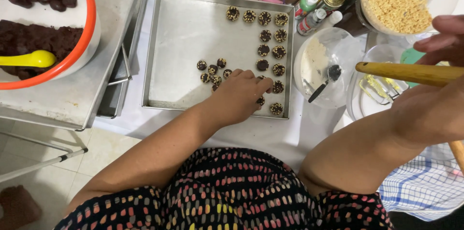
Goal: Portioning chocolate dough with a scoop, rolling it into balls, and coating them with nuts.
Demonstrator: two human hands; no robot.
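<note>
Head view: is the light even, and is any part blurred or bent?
Head view: light is soft and even, with faint shadow under the left hand on the baking tray; the right hand at the frame edge looks slightly blurred; tray edges bow a little from the wide lens.

I am wearing the one camera on my head, and it is looking almost straight down over my lap and arms onto the work surface. It is sitting close: my patterned dress is filling the bottom edge, and the tray (183, 31) is lying just beyond, near the middle. The far edge of the view is cutting off bottles and bowls at the top. There is no second view sharing any of this.
</note>
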